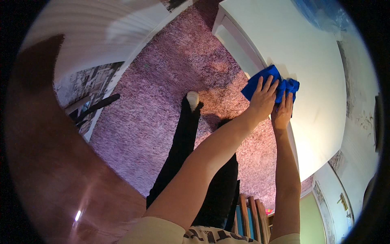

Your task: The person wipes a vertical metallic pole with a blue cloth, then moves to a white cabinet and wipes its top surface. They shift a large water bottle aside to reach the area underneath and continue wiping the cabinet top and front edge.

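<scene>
A blue cloth [262, 78] lies over the front edge of a white tabletop [317, 100], partly spread and partly bunched. My left hand [264, 99] rests on its spread part, fingers extended, with a corner of the cloth reaching past the edge. Close beside it, my right hand [282, 113] has its fingers on the bunched folds at the right. The fingers hide some of the cloth, and its underside is out of sight.
Below the tabletop is a white panel or drawer front [236, 42]. Pinkish-purple carpet [146, 100] covers the floor. A brown glossy surface [61, 170] fills the lower left. Wooden slats [253, 213] stand behind my legs, and blue plastic [323, 13] sits at the far top right.
</scene>
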The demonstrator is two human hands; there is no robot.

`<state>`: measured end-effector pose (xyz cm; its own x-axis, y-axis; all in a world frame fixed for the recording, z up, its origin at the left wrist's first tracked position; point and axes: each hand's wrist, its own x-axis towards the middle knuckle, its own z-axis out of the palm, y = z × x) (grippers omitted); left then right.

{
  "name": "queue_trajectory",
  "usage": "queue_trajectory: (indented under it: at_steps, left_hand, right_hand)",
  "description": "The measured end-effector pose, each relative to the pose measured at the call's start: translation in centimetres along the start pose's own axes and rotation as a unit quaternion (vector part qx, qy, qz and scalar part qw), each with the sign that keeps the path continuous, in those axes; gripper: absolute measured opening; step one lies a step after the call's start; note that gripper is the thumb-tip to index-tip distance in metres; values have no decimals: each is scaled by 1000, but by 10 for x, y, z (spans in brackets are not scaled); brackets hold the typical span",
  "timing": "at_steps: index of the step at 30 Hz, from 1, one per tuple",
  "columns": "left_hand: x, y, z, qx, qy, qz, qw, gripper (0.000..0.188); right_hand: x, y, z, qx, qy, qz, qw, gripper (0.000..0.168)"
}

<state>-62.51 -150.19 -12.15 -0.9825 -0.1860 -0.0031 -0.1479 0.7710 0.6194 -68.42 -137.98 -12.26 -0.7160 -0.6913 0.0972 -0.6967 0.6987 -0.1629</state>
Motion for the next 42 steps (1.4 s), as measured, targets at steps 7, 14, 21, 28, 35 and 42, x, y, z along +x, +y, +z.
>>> queue_trajectory:
  at_steps: [7, 14, 21, 28, 35, 42]
  left_hand:
    - [3, 23, 7, 97, -45, 7, 994, 43]
    - [-16, 123, 67, 91, -108, 94, 986, 40]
    - [-12, 251, 149, 74, -238, 178, 952, 41]
    - [-28, 314, 209, 80, -248, 240, 935, 39]
    - [-20, 327, 216, 115, -285, 270, 912, 43]
    - [-16, 326, 217, 125, -287, 283, 906, 43]
  right_hand:
    - [-8, 30, -9, 38, 21, -28, 999, 57]
    - [-109, 112, -52, 103, -8, 41, 994, 54]
    - [-230, 221, -93, 108, -15, 181, 977, 49]
    - [-306, 263, -111, 100, -7, 279, 955, 51]
    - [-308, 266, -116, 87, 2, 297, 951, 53]
    - [-298, 263, -118, 58, -20, 326, 943, 51]
